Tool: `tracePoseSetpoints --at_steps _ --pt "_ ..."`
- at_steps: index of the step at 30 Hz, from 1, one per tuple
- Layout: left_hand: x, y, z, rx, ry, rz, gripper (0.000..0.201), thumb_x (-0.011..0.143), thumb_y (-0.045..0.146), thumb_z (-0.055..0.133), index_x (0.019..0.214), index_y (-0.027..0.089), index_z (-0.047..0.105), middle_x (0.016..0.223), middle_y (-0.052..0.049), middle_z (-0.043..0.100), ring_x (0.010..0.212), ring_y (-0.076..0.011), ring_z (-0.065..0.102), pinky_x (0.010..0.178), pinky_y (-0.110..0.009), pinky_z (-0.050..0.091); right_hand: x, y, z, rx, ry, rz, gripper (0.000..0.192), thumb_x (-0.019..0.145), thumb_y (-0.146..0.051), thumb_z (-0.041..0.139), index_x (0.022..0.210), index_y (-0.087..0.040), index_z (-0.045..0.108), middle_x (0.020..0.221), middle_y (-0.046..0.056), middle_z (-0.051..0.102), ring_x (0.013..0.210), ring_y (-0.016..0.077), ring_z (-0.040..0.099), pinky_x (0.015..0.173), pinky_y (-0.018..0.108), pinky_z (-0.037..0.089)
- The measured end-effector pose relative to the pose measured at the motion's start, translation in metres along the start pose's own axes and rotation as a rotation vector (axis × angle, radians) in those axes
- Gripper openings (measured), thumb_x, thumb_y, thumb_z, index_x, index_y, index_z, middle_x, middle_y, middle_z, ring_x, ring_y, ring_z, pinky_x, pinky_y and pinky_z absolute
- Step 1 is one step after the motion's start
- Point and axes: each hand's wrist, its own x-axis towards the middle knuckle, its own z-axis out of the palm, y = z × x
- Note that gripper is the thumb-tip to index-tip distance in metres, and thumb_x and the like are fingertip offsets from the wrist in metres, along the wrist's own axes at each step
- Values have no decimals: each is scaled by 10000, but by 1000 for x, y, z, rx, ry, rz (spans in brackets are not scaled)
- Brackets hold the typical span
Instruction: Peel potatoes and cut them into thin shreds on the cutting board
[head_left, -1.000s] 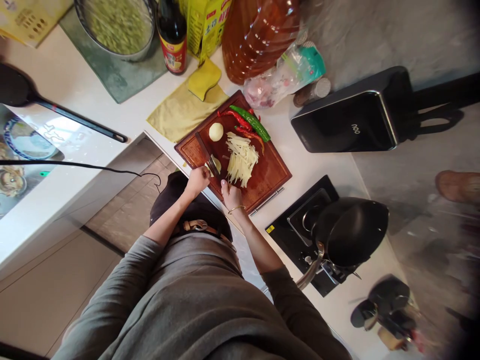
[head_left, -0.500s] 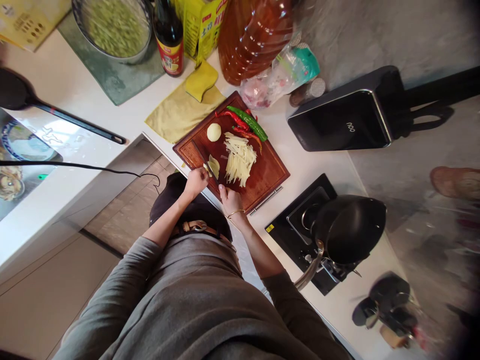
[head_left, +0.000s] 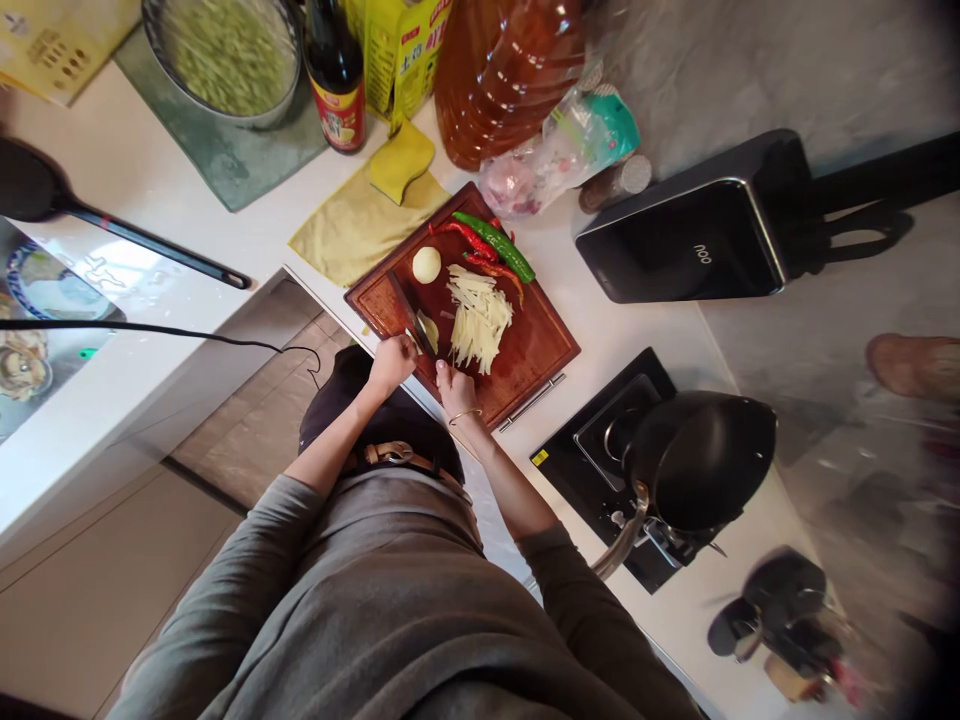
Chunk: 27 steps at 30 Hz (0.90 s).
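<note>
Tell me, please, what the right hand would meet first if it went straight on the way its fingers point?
The right hand points up the cutting board; it would probably meet the pile of potato strips first, just beyond its fingertips, though depth is hard to judge.

On the wooden cutting board (head_left: 536, 345), the left hand (head_left: 392, 361) grips a knife (head_left: 406, 305) whose blade lies against a potato piece (head_left: 428, 329). The right hand (head_left: 455, 385) rests at the board's near edge, just beside the pile of potato strips (head_left: 480, 318). A peeled potato (head_left: 426, 264) and red and green chilies (head_left: 491, 243) lie farther back. A black wok (head_left: 701, 460) sits on the stove to the right.
</note>
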Motion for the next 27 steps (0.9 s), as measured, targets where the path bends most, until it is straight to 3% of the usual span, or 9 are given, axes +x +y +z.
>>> tracePoseSetpoints --at_steps 11,16,27 --pt "-12 -15 5 -176 60 88 199 785 209 443 590 182 474 625 -28 597 600 -121 545 609 -222 410 -20 -10 -17 -103 -25 3 625 946 -536 221 761 -168 691 705 104 707 695 181 656 586 229 335" --pt "-10 -13 6 -107 75 78 202 780 187 447 578 184 456 596 -24 568 562 -119 512 587 -230 387 -21 -13 -18 -160 -58 12 599 954 -512 237 806 -167 704 765 115 720 732 191 665 584 234 325" --pt "-4 -3 4 52 20 59 182 765 119 453 634 152 575 655 -73 633 599 -146 559 626 -248 400 -18 -16 -19 -211 -99 40 621 949 -532 227 869 -158 716 853 154 723 816 234 675 606 256 336"
